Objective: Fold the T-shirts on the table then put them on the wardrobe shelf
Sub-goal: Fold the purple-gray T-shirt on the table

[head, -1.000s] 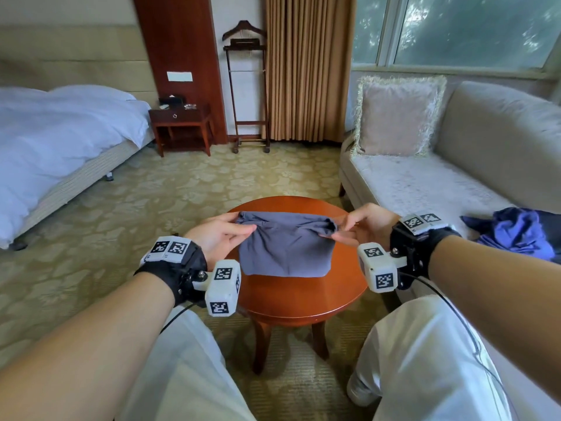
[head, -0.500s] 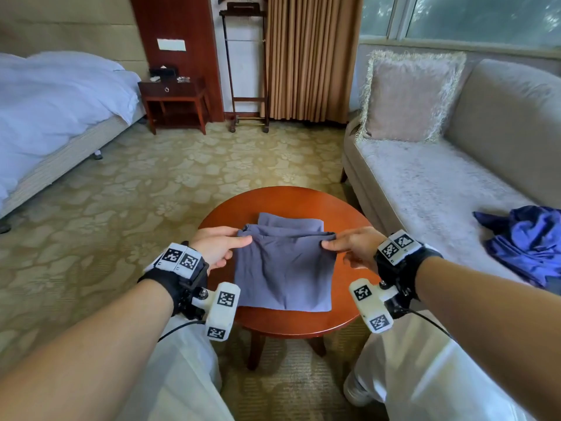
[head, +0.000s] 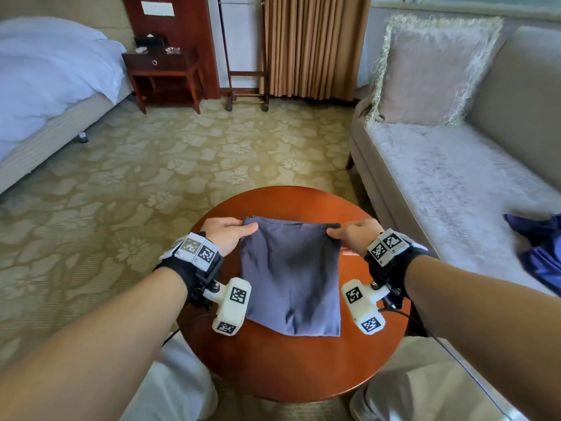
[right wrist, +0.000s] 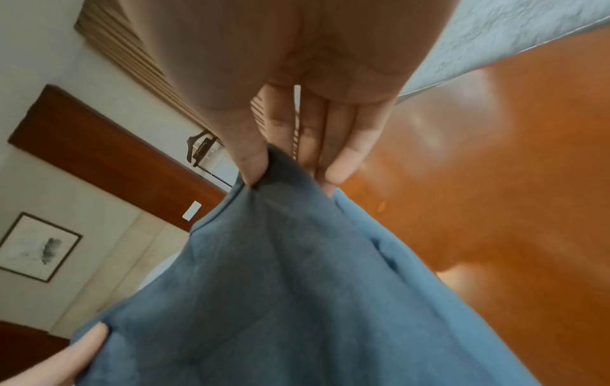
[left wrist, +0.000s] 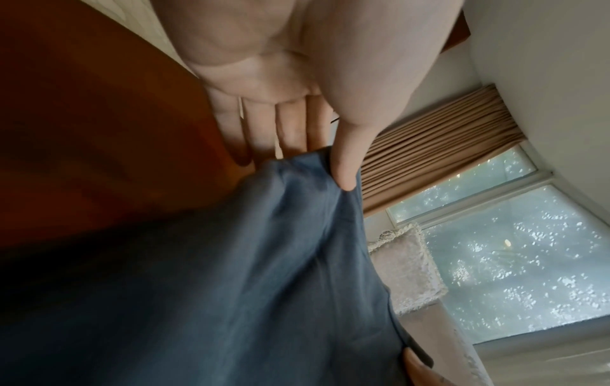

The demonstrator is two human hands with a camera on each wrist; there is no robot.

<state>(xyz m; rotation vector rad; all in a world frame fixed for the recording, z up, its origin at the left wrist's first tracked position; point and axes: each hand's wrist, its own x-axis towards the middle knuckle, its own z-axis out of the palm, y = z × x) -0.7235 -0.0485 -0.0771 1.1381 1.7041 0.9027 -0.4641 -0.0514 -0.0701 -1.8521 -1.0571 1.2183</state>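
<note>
T-shirt (head: pixel 290 278): grey-blue, folded into a rectangle, lying on the round wooden worktop (head: pixel 291 366) | left hand (head: pixel 226 237): thumb and fingers pinching its far left corner | right hand (head: pixel 355 237): pinching its far right corner | sofa (head: pixel 449 177): right of worktop, blue cloth (head: pixel 538 250) lying on it

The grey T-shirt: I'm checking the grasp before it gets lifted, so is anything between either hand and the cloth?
Nothing visible. The left hand and right hand each pinch a far corner of the grey T-shirt, thumb on top, directly on the cloth, on the round table. No wardrobe shelf is in view.
</note>
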